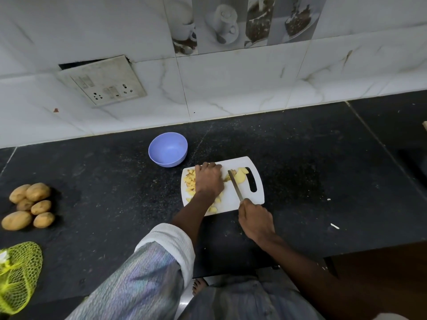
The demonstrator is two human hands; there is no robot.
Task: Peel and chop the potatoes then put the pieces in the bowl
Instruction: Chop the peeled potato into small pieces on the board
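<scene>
Here we are at the white cutting board [248, 195], set square in front of the person on the dark table [300, 158], and the chopping is in full swing. The right hand [255, 221] wraps its fingers around the handle of the knife [235, 185], blade angled across the board with its tip up near the larger peeled potato chunks [240, 175] by the board's handle slot. The left hand [209, 180] sits knuckles-up over the middle of the board, fingers curled down; it looks to be pinning a piece next to the blade, but what lies under those fingers is hidden, so I cannot tell for certain. Tucked fingertips make sense here, keeping them away from the edge.

Cut pieces [190, 181] pile up on the left side of the board, seemingly pushed clear of the cutting zone, with more scattered along the near edge.

Now the blue bowl [168, 149]: it stands just beyond the board's far left corner, near the left hand, and nothing shows inside it. No pieces are in yet.

Far left on the table, a cluster of whole unpeeled potatoes [30, 205] waits, well apart from the board, with a yellow-green mesh bag [18, 276] nearer the edge. By my reading, plenty of work remains.
</scene>
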